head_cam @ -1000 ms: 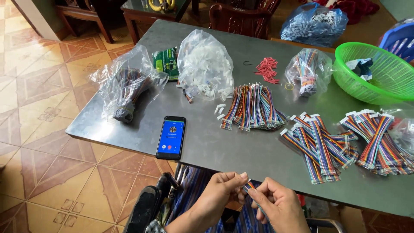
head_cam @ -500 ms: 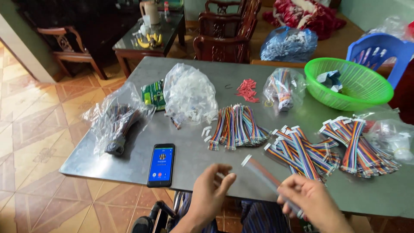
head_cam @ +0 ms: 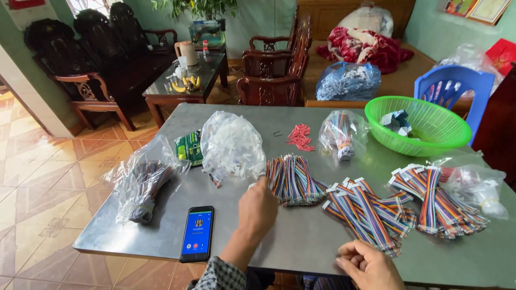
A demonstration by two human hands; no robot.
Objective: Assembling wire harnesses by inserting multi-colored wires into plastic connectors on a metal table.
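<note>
My left hand [head_cam: 258, 210] reaches out over the grey metal table [head_cam: 301, 241]. Its fingertips are at the near left edge of a bundle of rainbow ribbon cables [head_cam: 295, 180], beside a clear bag of white connectors [head_cam: 232, 145]. The fingers are stretched forward with nothing seen in them. My right hand [head_cam: 371, 266] rests at the table's front edge with its fingers curled, just in front of a second rainbow cable bundle [head_cam: 365, 210]. What it holds, if anything, is hidden.
A phone with a blue screen [head_cam: 196, 233] lies front left beside a bag of dark cables [head_cam: 142, 185]. A third cable bundle [head_cam: 432, 196], red pieces [head_cam: 300, 137], a small cable bag [head_cam: 339, 131] and a green basket [head_cam: 376, 119] lie further back. A blue chair [head_cam: 454, 86] stands behind.
The hands have parted. My left hand has moved forward to the middle cable bundle, and the thin clear strip held between both hands is no longer visible. The view has tilted up.
</note>
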